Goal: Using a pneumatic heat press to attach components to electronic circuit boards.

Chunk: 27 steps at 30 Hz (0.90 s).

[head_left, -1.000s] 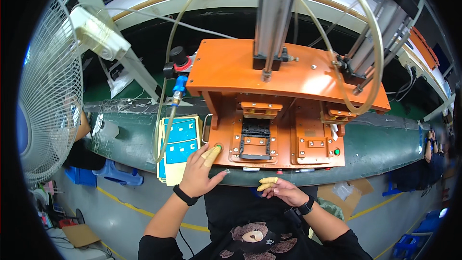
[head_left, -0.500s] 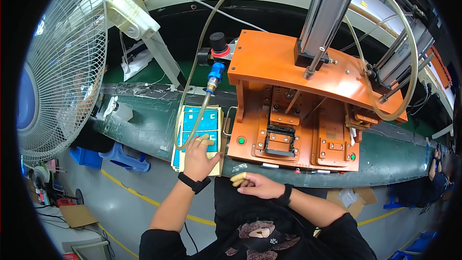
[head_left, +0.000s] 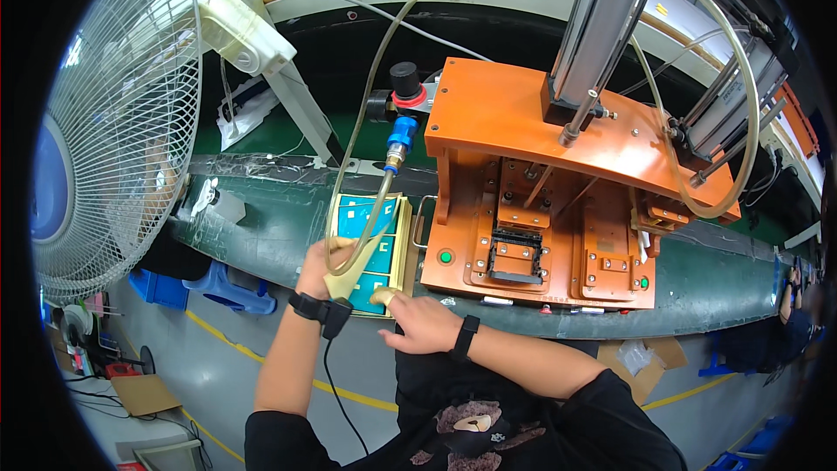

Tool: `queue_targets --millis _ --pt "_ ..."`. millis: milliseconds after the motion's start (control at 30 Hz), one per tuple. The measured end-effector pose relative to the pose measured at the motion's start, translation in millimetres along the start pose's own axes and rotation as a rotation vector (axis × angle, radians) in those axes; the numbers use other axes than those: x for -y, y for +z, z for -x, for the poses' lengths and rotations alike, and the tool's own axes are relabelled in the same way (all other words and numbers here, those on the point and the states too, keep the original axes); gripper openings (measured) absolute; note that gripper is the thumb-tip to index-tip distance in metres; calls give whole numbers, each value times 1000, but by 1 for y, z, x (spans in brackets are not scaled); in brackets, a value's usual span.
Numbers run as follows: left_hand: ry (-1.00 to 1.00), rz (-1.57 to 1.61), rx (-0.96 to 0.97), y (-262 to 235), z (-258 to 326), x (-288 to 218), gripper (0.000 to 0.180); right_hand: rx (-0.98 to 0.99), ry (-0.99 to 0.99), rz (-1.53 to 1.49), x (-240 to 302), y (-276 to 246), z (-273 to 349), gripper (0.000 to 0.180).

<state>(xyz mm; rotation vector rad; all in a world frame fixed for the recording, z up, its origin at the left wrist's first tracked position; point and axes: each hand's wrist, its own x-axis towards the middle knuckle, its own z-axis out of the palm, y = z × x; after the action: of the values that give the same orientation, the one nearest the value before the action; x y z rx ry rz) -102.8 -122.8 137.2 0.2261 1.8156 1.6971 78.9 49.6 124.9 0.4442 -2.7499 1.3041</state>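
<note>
Beside the orange press (head_left: 510, 113), the left hand (head_left: 316, 270) now grips a bent yellow sheet (head_left: 343, 283) above the blue stack (head_left: 380, 260), where the right hand (head_left: 427, 324) has joined the work, fingers curled, its hold unclear.

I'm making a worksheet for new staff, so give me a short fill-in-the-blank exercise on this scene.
1. The left hand holds pale paper over a ____ sheet.
2. The machine is mostly ____.
3. The fan stands to the machine's ____.
4. The machine's round buttons are ____.
Missing words: blue; orange; left; green.
</note>
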Motion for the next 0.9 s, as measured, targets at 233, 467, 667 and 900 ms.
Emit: queue_targets --millis 233,467,667,900 --pt "-32 275 -62 -30 -5 0 19 -291 -123 -7 13 -3 -7 32" --pt "244 -479 -175 27 12 16 20 -147 -158 -21 18 -14 -22 30" --pt "175 -453 -104 20 9 7 19 21 89 51 5 -5 -14 41" --pt "101 334 -16 -122 -48 28 18 -1 12 232 7 6 -5 48"
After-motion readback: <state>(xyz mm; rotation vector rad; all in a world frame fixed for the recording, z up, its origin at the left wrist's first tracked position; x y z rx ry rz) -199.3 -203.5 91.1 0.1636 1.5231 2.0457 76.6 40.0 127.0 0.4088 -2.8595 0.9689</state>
